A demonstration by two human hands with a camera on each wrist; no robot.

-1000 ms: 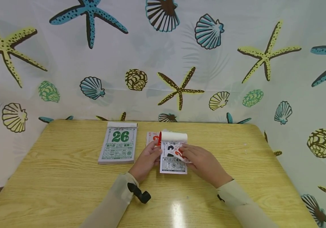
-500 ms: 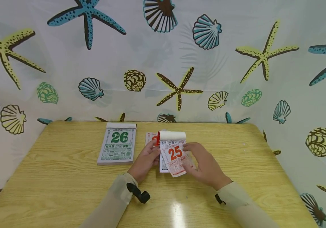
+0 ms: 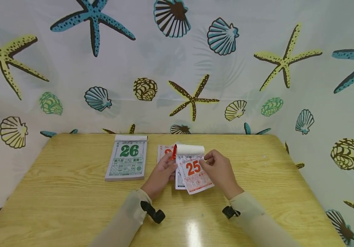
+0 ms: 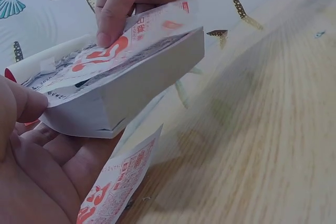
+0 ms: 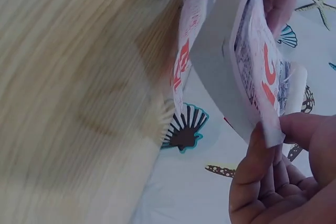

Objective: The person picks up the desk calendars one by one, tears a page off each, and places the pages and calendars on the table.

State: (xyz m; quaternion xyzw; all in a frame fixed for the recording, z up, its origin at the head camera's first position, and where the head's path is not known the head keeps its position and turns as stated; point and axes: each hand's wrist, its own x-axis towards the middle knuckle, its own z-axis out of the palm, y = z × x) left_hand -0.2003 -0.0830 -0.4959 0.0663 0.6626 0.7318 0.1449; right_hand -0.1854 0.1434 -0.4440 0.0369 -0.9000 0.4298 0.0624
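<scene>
My left hand (image 3: 159, 176) holds a small tear-off calendar (image 3: 180, 183) above the table, thumb on its left edge and fingers beneath. Its white cover (image 3: 190, 149) is rolled back at the top. Over the pad, tilted, lies a thin sheet (image 3: 195, 178) with a red 25; whether any of its top edge is still attached I cannot tell. My right hand (image 3: 221, 171) pinches that sheet by its right edge. In the right wrist view, thumb and finger grip a corner of the sheet (image 5: 270, 80) beside the thick pad (image 5: 220, 56).
To the left lies a larger calendar (image 3: 128, 157) showing a green 26. A loose red-printed sheet (image 3: 164, 149) is on the wooden table (image 3: 71, 206), partly behind the held calendar. A cloth (image 3: 118, 68) with shells and starfish hangs around the table's back and sides.
The red 25 sheet, folded and bunched under my right hand before, now lies flattened and slanted over the pad. My right fingers loosened, then pinched its right edge. The left hand keeps its hold.
</scene>
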